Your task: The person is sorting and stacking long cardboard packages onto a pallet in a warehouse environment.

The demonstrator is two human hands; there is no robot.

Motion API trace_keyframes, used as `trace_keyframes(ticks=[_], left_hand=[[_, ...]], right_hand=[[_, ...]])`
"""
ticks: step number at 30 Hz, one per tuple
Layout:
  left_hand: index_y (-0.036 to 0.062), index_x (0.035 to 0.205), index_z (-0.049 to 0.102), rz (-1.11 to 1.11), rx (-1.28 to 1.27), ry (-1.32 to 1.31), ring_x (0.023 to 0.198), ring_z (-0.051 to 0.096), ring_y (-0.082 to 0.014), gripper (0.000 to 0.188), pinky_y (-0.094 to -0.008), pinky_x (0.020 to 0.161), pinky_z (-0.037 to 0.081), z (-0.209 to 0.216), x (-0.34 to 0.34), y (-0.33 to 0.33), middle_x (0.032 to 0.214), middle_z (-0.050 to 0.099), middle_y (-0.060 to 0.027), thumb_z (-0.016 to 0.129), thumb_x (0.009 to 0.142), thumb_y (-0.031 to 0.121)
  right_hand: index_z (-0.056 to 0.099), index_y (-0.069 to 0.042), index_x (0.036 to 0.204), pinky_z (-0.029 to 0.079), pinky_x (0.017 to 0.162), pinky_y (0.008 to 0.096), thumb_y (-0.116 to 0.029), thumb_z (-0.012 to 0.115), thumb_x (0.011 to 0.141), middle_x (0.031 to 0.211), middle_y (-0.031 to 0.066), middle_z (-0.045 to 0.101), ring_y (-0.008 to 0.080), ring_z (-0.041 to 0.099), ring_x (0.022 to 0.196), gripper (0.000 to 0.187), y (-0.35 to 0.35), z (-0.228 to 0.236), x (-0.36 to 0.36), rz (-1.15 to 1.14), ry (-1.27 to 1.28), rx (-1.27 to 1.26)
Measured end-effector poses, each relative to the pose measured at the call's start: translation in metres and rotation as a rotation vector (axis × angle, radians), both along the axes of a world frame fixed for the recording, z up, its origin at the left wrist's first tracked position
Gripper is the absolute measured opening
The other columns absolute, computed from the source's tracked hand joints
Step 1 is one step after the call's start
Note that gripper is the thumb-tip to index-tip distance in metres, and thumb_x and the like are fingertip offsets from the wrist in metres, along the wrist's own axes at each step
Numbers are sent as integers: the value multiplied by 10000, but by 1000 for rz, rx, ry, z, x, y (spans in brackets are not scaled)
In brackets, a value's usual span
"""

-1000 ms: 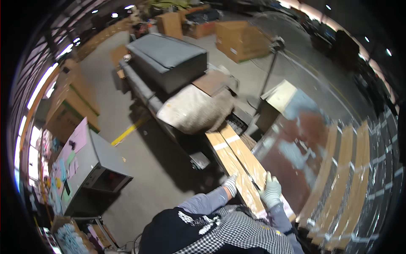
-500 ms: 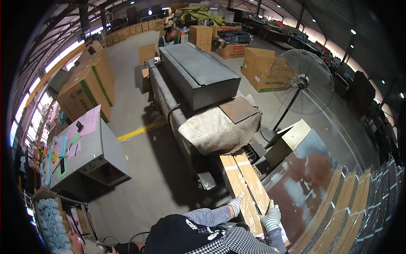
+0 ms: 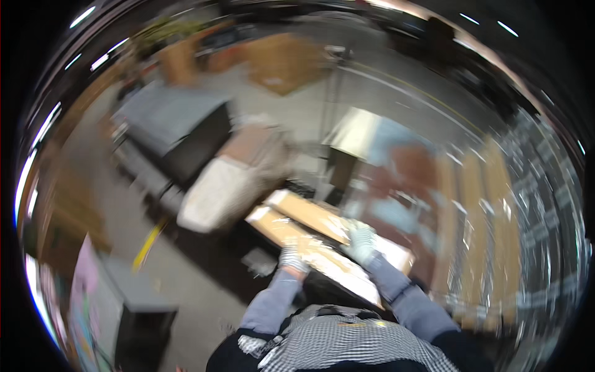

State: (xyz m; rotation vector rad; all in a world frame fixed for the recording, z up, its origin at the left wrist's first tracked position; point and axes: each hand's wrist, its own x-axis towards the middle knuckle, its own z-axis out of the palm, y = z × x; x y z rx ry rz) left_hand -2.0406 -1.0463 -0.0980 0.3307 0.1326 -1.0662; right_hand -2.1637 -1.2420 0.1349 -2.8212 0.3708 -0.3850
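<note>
Two long, narrow cardboard boxes wrapped in clear film lie side by side, slanting out from the covered end of a grey machine (image 3: 173, 124). My left hand (image 3: 293, 257), in a striped glove, grips the outer side of the left box (image 3: 328, 263). My right hand (image 3: 359, 240), also gloved, is closed over the right box (image 3: 310, 214), near its middle. A dark gap runs between the boxes. Motion blurs the fingers, and part of each box is behind my hands. A pale cloth and a brown plate (image 3: 248, 144) cover the machine's end.
To the right stands a worn red-brown and pale blue table surface (image 3: 406, 167), with a cream box-shaped part (image 3: 353, 130) at its far end. Long film-wrapped boxes (image 3: 477, 223) stand in rows beyond it. A grey cabinet (image 3: 139, 285) is at the left; a large carton (image 3: 282, 62) is farther back.
The whole view has swung to the right and blurred. The two boxes now lie at a flatter slant with a wider gap between them. Both hands stay on them.
</note>
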Motion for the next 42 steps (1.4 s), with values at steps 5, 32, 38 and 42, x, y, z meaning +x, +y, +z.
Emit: trace_keyframes(ticks=[5, 32, 38, 42], left_hand=[[113, 1318, 522, -11, 511, -62, 1240, 531, -315, 631, -562, 942, 483, 30, 59, -2, 1347, 564, -118, 361, 932, 586], [104, 1387, 451, -1029, -20, -328, 1061, 631, -236, 654, -404, 842, 573, 270, -399, -332, 1194, 623, -114, 696, 882, 440], [115, 1437, 446, -690, 130, -529, 1128, 564, -155, 562, -297, 984, 454, 229, -351, -274, 1272, 599, -21, 666, 930, 220], [125, 1419, 466, -654, 261, -543, 1127, 566, -180, 580, -353, 948, 480, 156, -330, -201, 1262, 594, -48, 666, 924, 352]], right_hand=[[594, -16, 1158, 451, 904, 542, -111, 598, 750, 1108, 214, 604, 377, 582, 1051, 419, -18, 36, 38, -125, -141, -25], [656, 0, 1109, 505, 839, 383, -310, 677, 850, 934, 149, 682, 295, 652, 894, 404, -133, 91, -558, -1081, -214, 60], [640, -134, 1175, 394, 1005, 556, -403, 835, 605, 1417, 196, 436, 383, 399, 1314, 659, -135, 50, -521, -1099, 93, -130], [494, -155, 1407, 522, 878, 458, -327, 843, 612, 1341, 223, 490, 304, 592, 1090, 885, -139, 48, -511, -1189, 190, 137]])
